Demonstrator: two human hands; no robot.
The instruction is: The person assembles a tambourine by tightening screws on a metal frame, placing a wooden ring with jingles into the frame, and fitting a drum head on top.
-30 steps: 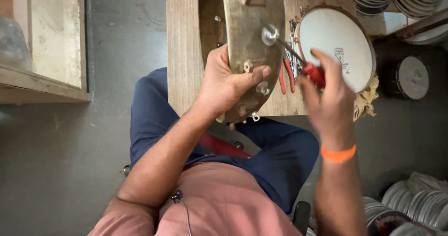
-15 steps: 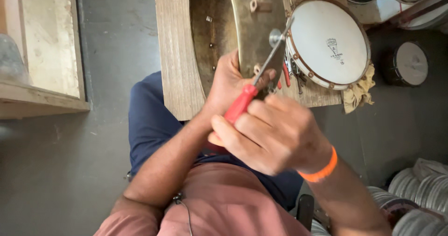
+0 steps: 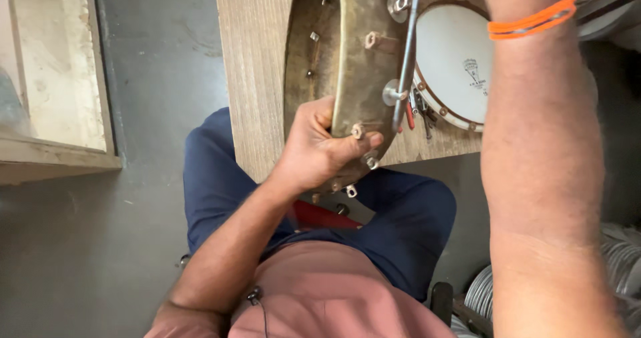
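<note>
While the person is sitting at a pale wooden surface (image 3: 250, 64), the left hand (image 3: 319, 147) is closing around the lower edge of a worn, brownish drum shell (image 3: 354, 57), fingers wrapped inside it and thumb pressing on its outer face beside a small metal lug (image 3: 358, 131). That drum shell is standing on edge over the near part of the surface, its open side facing away from the finished drum, with a row of small bolts showing along its inner wall. A screwdriver (image 3: 407, 57) with a red handle is slanting down across the drum shell's outer face, its tip meeting a round metal fitting (image 3: 391, 92) on the shell. The right hand itself is lying above the top edge of the view, so its grip cannot be told; only the forearm, wearing an orange wristband (image 3: 531, 17), is crossing on the far side of the drum shell. Just beyond the drum shell, a finished drum with a white head (image 3: 457, 64) is lying flat on the surface, and red-handled pliers (image 3: 410, 114) are resting between the two.
</note>
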